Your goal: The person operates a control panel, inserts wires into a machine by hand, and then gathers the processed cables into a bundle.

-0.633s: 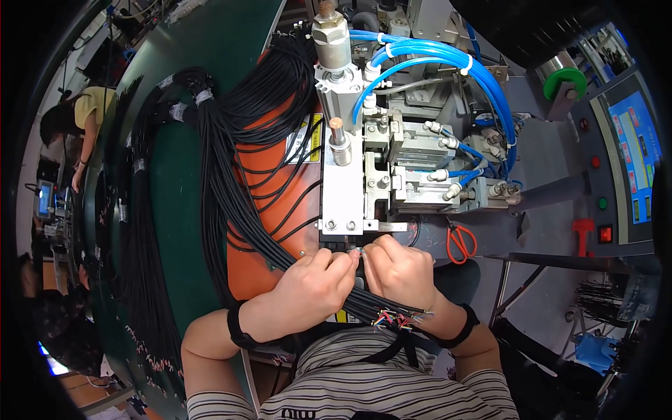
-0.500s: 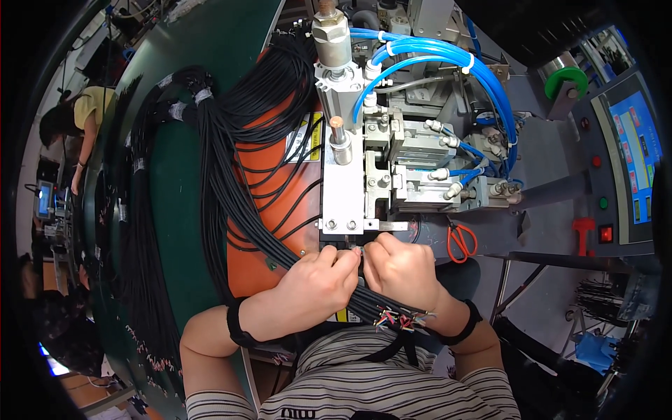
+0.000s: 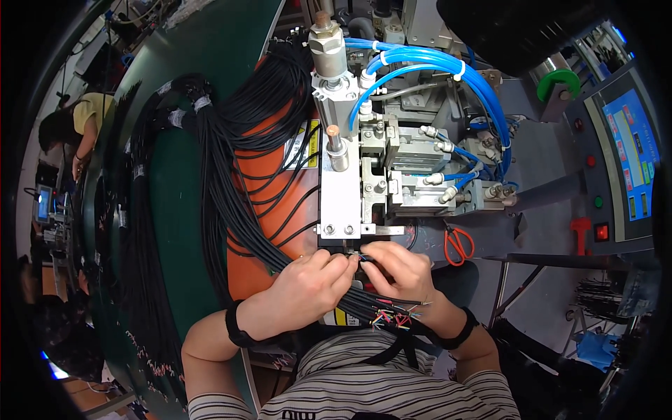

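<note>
My left hand (image 3: 313,281) is closed in a pinch on a black cable, its wire end poking out at the fingertips below the machine head. Facing it, my right hand (image 3: 400,273) has thumb and forefinger parted around the thin coloured wires (image 3: 362,257) of that end; whether they touch is too small to tell. Right above both hands stands the silver press head (image 3: 341,199) of a pneumatic machine. A bundle of black cables (image 3: 371,302) runs beneath my wrists, with stripped red, white and blue wire ends (image 3: 395,318) fanned out by my right forearm.
Black cables (image 3: 262,105) lie over the orange surface (image 3: 255,269) and the green table (image 3: 175,231) on the left. Blue air hoses (image 3: 483,84) arch over the machine. Red-handled scissors (image 3: 458,245) lie right of my hand, before a control screen (image 3: 630,150). Another person (image 3: 87,126) is far left.
The fingers of my right hand have uncurled and parted, showing the thin wires between my hands. My left hand keeps its pinch. The view has shifted slightly.
</note>
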`<state>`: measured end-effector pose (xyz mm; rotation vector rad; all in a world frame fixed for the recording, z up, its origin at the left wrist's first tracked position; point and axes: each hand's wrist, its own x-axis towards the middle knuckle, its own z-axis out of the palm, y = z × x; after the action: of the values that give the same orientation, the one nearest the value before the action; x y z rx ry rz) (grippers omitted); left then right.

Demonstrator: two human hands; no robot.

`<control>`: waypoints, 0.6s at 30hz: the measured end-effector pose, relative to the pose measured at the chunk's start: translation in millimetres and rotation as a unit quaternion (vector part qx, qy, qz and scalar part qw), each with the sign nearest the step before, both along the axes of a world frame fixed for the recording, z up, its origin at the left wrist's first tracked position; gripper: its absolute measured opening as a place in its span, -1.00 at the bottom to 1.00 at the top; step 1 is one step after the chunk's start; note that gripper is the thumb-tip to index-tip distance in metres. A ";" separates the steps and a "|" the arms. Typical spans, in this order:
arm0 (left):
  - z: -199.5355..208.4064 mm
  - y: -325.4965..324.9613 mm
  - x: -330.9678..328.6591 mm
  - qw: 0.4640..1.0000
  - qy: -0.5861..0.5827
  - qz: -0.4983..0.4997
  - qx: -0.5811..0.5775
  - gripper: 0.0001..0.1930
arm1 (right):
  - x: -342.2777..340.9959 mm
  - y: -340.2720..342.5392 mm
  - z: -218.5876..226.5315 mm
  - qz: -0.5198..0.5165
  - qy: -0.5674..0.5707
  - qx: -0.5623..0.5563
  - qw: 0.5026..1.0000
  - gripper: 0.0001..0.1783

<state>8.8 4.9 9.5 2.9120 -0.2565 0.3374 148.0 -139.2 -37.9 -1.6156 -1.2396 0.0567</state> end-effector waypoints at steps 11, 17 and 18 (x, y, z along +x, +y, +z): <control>5.8 -0.9 6.1 0.998 0.017 0.055 -0.012 -0.58 | 8.9 4.5 2.1 0.018 -0.021 -0.110 0.994 -0.91; 1.3 15.8 -16.2 0.989 -0.015 0.101 -0.103 -0.60 | 8.6 -1.7 -5.0 0.024 0.163 -0.145 0.976 -0.92; -0.4 17.7 -20.6 0.989 -0.017 0.118 -0.085 -0.61 | 9.8 -4.9 -4.1 0.021 0.159 -0.158 0.974 -0.91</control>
<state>-11.8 22.6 9.1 2.7710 0.1097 0.4226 157.8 -144.1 -42.0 -1.7662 -1.0508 0.5424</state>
